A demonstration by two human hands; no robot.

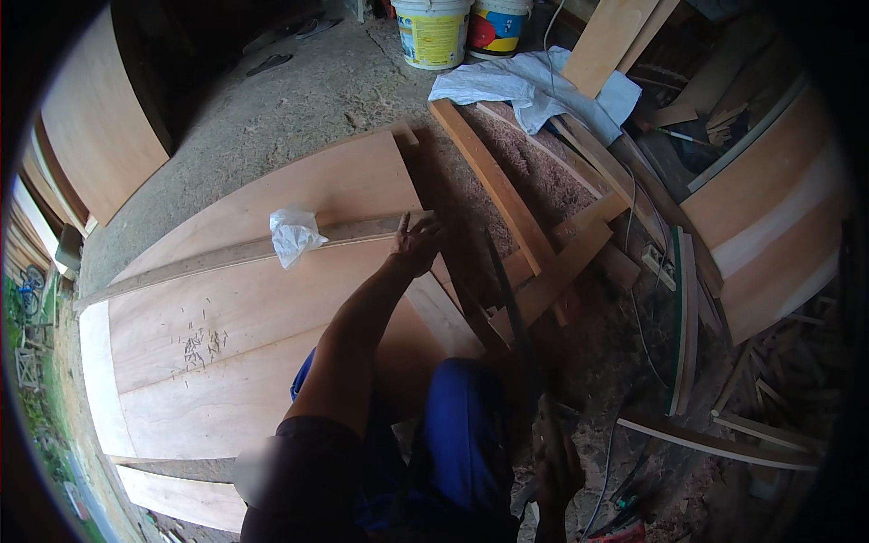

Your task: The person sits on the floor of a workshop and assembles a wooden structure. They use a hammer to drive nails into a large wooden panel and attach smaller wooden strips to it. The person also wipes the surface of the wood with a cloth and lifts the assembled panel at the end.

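Observation:
A long wooden strip (195, 269) lies across pale plywood panels (244, 312). My left hand (416, 246) is at the strip's right end, its fingers bent over the wood and holding it. Low at the right, beside my knee, my right hand (559, 472) is closed round the handle of a handsaw. The saw's long dark blade (509, 294) points away from me, with its tip near the strip's end but apart from my left hand. A crumpled clear plastic bag (295, 237) sits on the strip. Several small nails (201, 346) are scattered over the plywood.
Wooden boards (493, 181) and wood shavings (534, 167) lie beyond the saw. A white sack (516, 86) and two buckets (433, 36) stand farther back. A cable (641, 335) crosses the floor at right, near offcuts (715, 443). Plywood sheets (95, 118) lean at left.

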